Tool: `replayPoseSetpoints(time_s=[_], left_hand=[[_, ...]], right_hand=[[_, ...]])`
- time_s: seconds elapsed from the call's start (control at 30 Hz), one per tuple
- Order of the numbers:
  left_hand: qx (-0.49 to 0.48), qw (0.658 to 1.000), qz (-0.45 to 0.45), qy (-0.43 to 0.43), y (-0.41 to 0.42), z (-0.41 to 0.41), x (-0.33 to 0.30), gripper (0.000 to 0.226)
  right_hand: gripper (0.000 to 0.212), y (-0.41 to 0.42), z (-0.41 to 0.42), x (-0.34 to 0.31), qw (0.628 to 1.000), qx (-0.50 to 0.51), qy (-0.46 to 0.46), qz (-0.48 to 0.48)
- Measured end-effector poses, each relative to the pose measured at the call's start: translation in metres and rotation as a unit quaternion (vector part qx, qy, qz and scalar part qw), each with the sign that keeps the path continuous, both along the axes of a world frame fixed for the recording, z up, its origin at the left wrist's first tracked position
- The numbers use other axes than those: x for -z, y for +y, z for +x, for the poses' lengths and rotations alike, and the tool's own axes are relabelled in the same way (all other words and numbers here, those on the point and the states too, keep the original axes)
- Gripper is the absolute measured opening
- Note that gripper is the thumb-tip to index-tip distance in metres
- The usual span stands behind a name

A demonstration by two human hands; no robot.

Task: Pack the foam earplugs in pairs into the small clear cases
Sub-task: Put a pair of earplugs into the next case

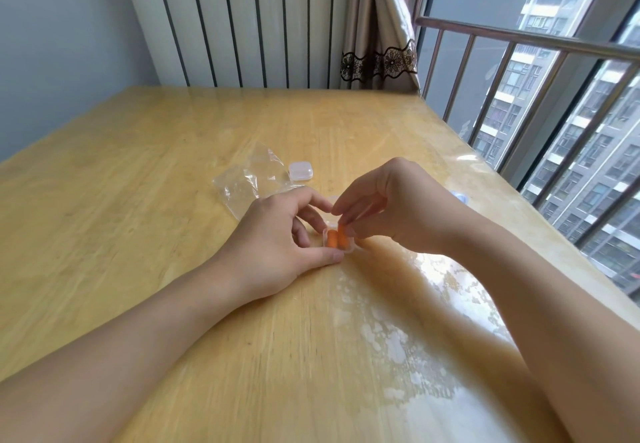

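Note:
A small clear case [348, 248] lies open on the wooden table [138, 165] between my hands. One orange foam earplug [332, 238] lies inside it. My right hand [391, 207] pinches a second orange earplug [343, 234] and holds it partly in the case, beside the first. My left hand [277, 238] grips the case from the left, thumb at its near edge and fingers curled round its far side. The case's lid is mostly hidden behind my fingers.
A shut clear case [300, 170] sits farther back, beside crumpled clear plastic bags [252, 176]. Another small clear thing [460, 196] peeks out behind my right hand. The table's right edge runs along a railed window; a radiator and curtain stand behind.

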State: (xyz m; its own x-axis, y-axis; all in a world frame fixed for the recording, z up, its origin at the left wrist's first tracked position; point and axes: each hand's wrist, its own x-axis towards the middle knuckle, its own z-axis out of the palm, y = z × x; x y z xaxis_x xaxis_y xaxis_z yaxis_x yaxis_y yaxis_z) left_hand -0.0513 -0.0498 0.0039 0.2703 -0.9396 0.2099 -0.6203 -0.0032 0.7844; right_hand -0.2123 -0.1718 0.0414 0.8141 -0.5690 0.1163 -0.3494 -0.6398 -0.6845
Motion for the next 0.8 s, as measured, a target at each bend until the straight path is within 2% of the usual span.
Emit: replayPoseSetpoints(time_s=[0.23, 0.4, 0.57, 0.63, 0.7, 0.77, 0.8], left_hand=[[-0.001, 1.0, 0.006, 0.001, -0.001, 0.001, 0.001, 0.065], [-0.004, 1.0, 0.01, 0.001, 0.0, 0.0, 0.001, 0.067], [-0.006, 1.0, 0.015, -0.006, 0.001, 0.0, 0.001, 0.072], [-0.006, 1.0, 0.012, -0.008, 0.0, 0.0, 0.001, 0.073], [-0.005, 1.0, 0.009, -0.006, 0.0, 0.0, 0.002, 0.073], [-0.004, 1.0, 0.004, 0.001, -0.001, 0.0, 0.002, 0.074], [-0.002, 1.0, 0.001, 0.007, -0.001, 0.0, 0.003, 0.074]], right_hand=[[0.019, -0.004, -0.002, -0.001, 0.994, -0.002, -0.031, 0.102], [0.025, 0.003, 0.002, 0.002, 1.0, 0.013, 0.0, -0.007], [0.021, -0.003, -0.007, -0.007, 0.999, 0.031, 0.005, -0.006], [0.019, -0.005, -0.01, -0.011, 0.999, 0.04, -0.02, 0.026], [0.026, -0.004, -0.008, -0.009, 0.998, 0.041, -0.019, 0.053], [0.031, -0.003, -0.003, -0.002, 0.999, 0.033, 0.001, 0.032], [0.027, -0.001, 0.0, 0.002, 0.999, 0.031, 0.001, 0.015]])
